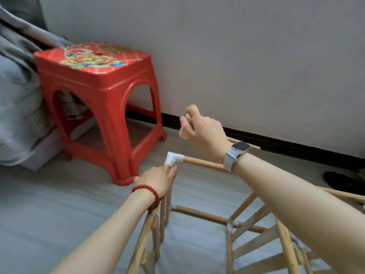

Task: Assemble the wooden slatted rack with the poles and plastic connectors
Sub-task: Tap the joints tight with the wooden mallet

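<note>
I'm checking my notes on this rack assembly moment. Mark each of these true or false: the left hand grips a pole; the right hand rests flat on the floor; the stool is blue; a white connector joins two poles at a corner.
1. The left hand grips an upright pole just below the corner. True.
2. The right hand rests flat on the floor. False: it is raised in the air, fingers curled.
3. The stool is blue. False: it is red.
4. A white connector joins two poles at a corner. True.
</note>
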`<state>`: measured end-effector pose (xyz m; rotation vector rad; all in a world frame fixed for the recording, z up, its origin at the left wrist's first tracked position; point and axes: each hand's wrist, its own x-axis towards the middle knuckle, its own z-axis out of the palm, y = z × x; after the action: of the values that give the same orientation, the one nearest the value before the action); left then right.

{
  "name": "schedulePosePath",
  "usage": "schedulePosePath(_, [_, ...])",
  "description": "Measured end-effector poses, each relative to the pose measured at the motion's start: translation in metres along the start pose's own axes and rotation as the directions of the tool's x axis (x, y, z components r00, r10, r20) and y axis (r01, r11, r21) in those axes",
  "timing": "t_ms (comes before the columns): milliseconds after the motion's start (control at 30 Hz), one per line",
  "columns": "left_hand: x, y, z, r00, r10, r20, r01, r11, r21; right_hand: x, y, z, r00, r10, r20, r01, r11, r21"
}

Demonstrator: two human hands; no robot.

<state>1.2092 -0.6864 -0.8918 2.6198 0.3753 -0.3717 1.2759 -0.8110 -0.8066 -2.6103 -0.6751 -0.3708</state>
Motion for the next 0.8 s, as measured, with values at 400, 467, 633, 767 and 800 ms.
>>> schedulePosePath(400, [0.002,-0.009,0.013,0.973,0.020,-0.228,-0.044,0.994,-0.098,0.031,-0.020,0.032,0.984,-0.069,-0.166,0.081,0.994,0.067])
schedulePosePath(467, [0.003,-0.010,0.013,0.970,0.029,-0.243,-0.052,0.995,-0.087,0.015,-0.015,0.047,0.999,-0.017,-0.038,0.017,1.000,0.010])
schedulePosePath(633, [0.002,-0.010,0.014,0.968,0.050,-0.247,-0.064,0.997,-0.048,0.000,0.004,0.051,0.973,0.021,0.228,0.002,0.995,-0.101])
schedulePosePath(767, [-0.004,-0.009,0.008,0.947,0.075,-0.312,-0.067,0.997,0.038,-0.020,0.002,0.024,0.929,0.167,0.329,-0.267,0.920,0.288])
schedulePosePath(800, [-0.008,-0.008,0.007,0.950,0.071,-0.304,-0.063,0.997,0.038,-0.032,0.002,0.018,0.911,0.167,0.377,-0.307,0.885,0.350])
